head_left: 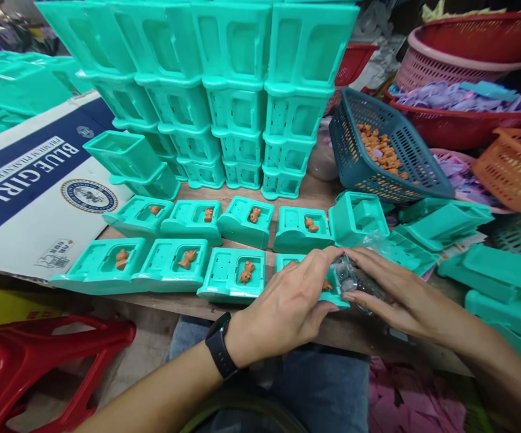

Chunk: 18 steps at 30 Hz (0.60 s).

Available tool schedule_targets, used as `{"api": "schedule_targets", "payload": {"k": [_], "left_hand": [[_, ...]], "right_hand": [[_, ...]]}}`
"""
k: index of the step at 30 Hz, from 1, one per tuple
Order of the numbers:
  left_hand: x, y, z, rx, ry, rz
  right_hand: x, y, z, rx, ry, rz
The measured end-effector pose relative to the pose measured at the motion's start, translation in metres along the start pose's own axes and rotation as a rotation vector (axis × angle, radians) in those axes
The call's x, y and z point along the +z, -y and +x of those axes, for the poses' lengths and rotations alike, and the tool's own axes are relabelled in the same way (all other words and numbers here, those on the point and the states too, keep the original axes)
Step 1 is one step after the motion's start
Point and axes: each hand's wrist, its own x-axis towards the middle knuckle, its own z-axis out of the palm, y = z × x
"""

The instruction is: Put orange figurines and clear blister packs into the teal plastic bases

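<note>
Both hands meet over a teal plastic tray at the table's near edge.

The left hand (287, 304) lies flat on the rectangular teal plastic tray (332, 299), fingers loosely curled; the right hand (393, 291) pinches a small clear plastic cover (345, 275) against it, beside trays holding small brown figures (246, 272).

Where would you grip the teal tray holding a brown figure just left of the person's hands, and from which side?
Take the teal tray by its near and far long edges, coming from above. It lies flat with neighbours close on both sides, and the brown figure sits loose in its recess, so keep the fingers on the rim and lift it level.
</note>
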Motion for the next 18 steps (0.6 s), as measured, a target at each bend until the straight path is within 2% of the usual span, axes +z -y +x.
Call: {"api": "schedule_targets", "payload": {"k": [7, 13, 18], "left_hand": [[-0.0025, -0.0013, 0.0037, 0.042, 0.064, 0.02], [-0.0006, -0.001, 0.0027, 0.068, 0.067, 0.115], [-0.0008, -0.0036, 0.0044, 0.101, 0.093, 0.163]], "right_hand": [[0.0061, -0.0022, -0.0017, 0.001, -0.047, 0.054], [0.0031, -0.0052, 0.0001, 0.009, 0.02, 0.118], [0.0085, -0.0069, -0.0037, 0.044, -0.003, 0.174]]}}
